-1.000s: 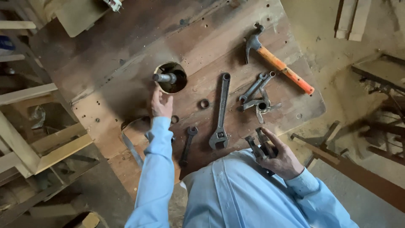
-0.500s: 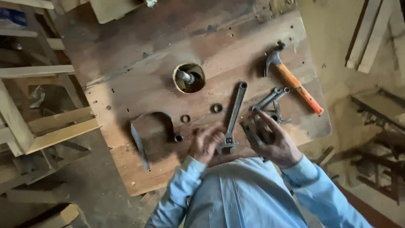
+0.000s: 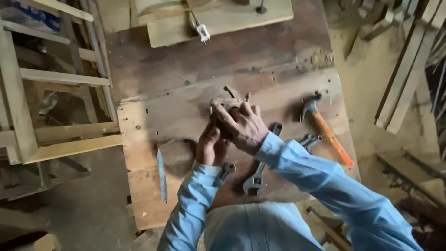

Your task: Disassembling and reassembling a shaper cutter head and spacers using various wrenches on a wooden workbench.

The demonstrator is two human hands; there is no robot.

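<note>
Head view looks straight down at two hands pressed close together over a wooden bench [image 3: 153,116]. The fingers of the right hand [image 3: 245,126] are curled down over a small round thing [image 3: 222,103] with a short metal stub [image 3: 229,91] poking out at about 11 o'clock from the knuckles; the fingers are mostly closed, and they seem to hold it from the top. The left hand [image 3: 210,145] sits just under, at about 7 o'clock from the right one, with its fingers bent up against the same thing, but the right hand hides what they grip, so I cannot tell how tight they are. To do this well, both hands should hold firm and steady, the lower one keeping the thing from turning while the top one works, with the thumbs kept away from the metal stub. Going outward, a small wrench [image 3: 225,172] lies at 6 o'clock by the left cuff, a big wrench [image 3: 260,172] at 5 o'clock touching the right sleeve, grey pliers [image 3: 310,139] at 4 o'clock, and a hammer [image 3: 325,132] with an orange handle at 3 o'clock. A curved metal strip [image 3: 161,172] lies at 8 o'clock.
</note>
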